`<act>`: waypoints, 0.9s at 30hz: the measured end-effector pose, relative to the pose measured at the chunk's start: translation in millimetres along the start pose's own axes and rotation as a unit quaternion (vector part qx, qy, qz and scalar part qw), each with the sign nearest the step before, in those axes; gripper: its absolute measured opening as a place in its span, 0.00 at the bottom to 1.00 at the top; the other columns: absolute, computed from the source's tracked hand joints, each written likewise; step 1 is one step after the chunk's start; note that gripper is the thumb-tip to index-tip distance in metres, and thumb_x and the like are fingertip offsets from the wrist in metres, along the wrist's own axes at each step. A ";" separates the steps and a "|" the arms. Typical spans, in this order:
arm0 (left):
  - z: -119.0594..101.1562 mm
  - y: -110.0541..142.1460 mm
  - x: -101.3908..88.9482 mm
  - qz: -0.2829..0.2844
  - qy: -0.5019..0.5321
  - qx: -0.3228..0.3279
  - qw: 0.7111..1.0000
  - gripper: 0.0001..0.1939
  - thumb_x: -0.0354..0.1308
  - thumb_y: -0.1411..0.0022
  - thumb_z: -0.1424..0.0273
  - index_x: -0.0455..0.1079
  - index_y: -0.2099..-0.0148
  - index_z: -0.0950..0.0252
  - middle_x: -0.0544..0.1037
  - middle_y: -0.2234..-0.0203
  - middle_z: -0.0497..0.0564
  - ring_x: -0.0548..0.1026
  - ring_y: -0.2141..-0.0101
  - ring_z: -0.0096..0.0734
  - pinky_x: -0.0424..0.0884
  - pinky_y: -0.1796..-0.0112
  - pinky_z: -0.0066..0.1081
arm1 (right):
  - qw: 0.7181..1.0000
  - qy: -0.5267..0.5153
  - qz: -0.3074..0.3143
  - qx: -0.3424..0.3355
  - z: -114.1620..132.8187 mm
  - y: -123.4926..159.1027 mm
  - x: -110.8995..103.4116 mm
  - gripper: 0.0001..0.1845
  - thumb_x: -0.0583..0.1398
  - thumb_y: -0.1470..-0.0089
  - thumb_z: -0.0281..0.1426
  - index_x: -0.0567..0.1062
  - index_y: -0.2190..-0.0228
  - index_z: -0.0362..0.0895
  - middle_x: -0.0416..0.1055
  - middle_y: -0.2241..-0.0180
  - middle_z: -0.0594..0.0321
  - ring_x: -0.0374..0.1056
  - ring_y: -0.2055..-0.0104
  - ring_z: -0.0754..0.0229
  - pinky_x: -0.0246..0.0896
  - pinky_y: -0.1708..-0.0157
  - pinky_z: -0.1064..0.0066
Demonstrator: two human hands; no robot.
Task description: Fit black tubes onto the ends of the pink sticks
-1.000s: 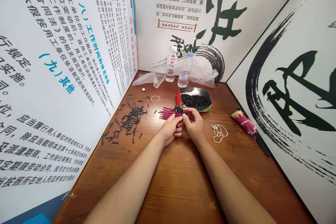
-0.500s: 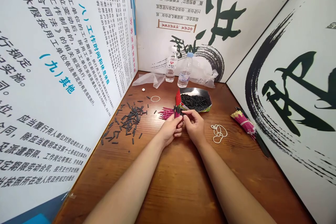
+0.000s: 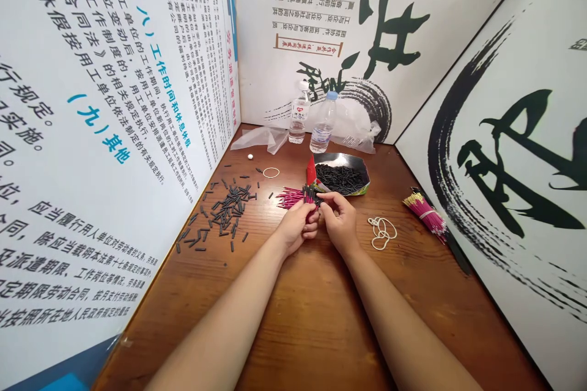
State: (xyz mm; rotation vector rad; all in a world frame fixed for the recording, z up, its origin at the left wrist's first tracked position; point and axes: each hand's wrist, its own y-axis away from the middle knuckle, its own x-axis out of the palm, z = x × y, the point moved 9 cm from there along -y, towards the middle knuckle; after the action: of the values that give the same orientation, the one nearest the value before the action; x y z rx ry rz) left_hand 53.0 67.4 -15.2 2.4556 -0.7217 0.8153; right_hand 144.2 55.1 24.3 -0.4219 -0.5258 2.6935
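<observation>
Both hands — seemingly pinching sticks.

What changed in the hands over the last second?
Almost nothing. Both hands slid slightly nearer the person: left hand keeps its grip on the pink sticks, right hand still pinches at their tips. Nothing picked up or let go. Black tubes, tray, rubber bands, tied bundle and bottles unmoved.

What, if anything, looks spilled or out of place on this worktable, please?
Short black tubes lie scattered loose by the left panel, while the rest sit in the black tray. A white bottle cap lies apart from the bottles. Nothing looks damaged.
</observation>
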 end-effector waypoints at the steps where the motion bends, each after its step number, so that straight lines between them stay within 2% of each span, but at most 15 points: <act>1: -0.5 0.2 0.2 0.000 0.000 0.002 1.000 0.10 0.55 0.42 0.68 0.54 0.66 0.61 0.58 0.83 0.38 0.49 0.87 0.13 0.43 0.85 0.18 | 1.000 -0.001 0.001 -0.001 0.4 -0.1 0.0 0.09 0.57 0.48 0.30 0.75 0.65 0.43 0.69 0.73 0.64 0.63 0.72 0.63 0.57 0.72 0.71; 7: -0.6 0.1 0.5 0.006 -0.005 0.006 1.000 0.10 0.55 0.41 0.67 0.54 0.65 0.61 0.58 0.82 0.38 0.48 0.87 0.13 0.43 0.85 0.18 | 1.000 0.008 0.001 -0.011 1.1 -0.7 -0.4 0.09 0.56 0.47 0.30 0.75 0.65 0.43 0.67 0.75 0.66 0.60 0.74 0.63 0.56 0.73 0.71; 9: 0.1 -0.3 -0.1 0.005 -0.005 0.004 1.000 0.11 0.56 0.42 0.67 0.54 0.65 0.61 0.57 0.83 0.38 0.48 0.87 0.13 0.42 0.85 0.18 | 0.999 0.029 -0.004 -0.034 6.1 -0.8 -1.2 0.10 0.56 0.47 0.30 0.75 0.65 0.43 0.66 0.74 0.65 0.61 0.73 0.62 0.57 0.72 0.70; 12: 2.1 -1.3 -1.4 -0.001 -0.005 -0.003 1.000 0.12 0.57 0.44 0.66 0.55 0.64 0.61 0.56 0.83 0.37 0.48 0.88 0.13 0.42 0.85 0.18 | 0.991 0.084 -0.016 -0.104 23.2 0.6 -1.8 0.14 0.56 0.49 0.28 0.75 0.60 0.44 0.67 0.64 0.59 0.64 0.63 0.57 0.63 0.62 0.64; 16: 4.2 -1.6 -4.9 -0.029 -0.009 -0.008 1.000 0.12 0.57 0.46 0.67 0.54 0.65 0.60 0.54 0.84 0.36 0.49 0.88 0.14 0.42 0.85 0.18 | 0.977 0.145 0.009 -0.158 37.6 3.0 5.2 0.17 0.57 0.48 0.29 0.76 0.55 0.48 0.65 0.54 0.56 0.62 0.50 0.52 0.57 0.47 0.55; 24: 4.7 -0.6 -5.1 -0.036 -0.001 -0.018 0.999 0.12 0.56 0.48 0.69 0.53 0.68 0.61 0.56 0.84 0.37 0.49 0.88 0.15 0.42 0.85 0.18 | 0.976 0.150 0.033 -0.152 29.3 2.0 8.5 0.15 0.56 0.45 0.31 0.77 0.56 0.49 0.65 0.53 0.57 0.61 0.48 0.51 0.55 0.45 0.54; 27: 9.0 -2.6 -4.9 -0.021 0.010 -0.047 0.999 0.09 0.51 0.45 0.67 0.54 0.72 0.63 0.56 0.84 0.40 0.49 0.88 0.14 0.43 0.86 0.18 | 0.980 0.139 0.030 -0.140 27.5 1.3 7.5 0.14 0.56 0.46 0.31 0.77 0.58 0.48 0.66 0.55 0.56 0.62 0.49 0.51 0.57 0.46 0.55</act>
State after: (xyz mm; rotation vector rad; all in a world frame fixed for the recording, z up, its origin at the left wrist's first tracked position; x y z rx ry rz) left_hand 54.9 66.0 -25.5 2.3668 -0.6845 0.7708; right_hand 127.4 48.8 46.5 -0.8884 -0.8214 2.5599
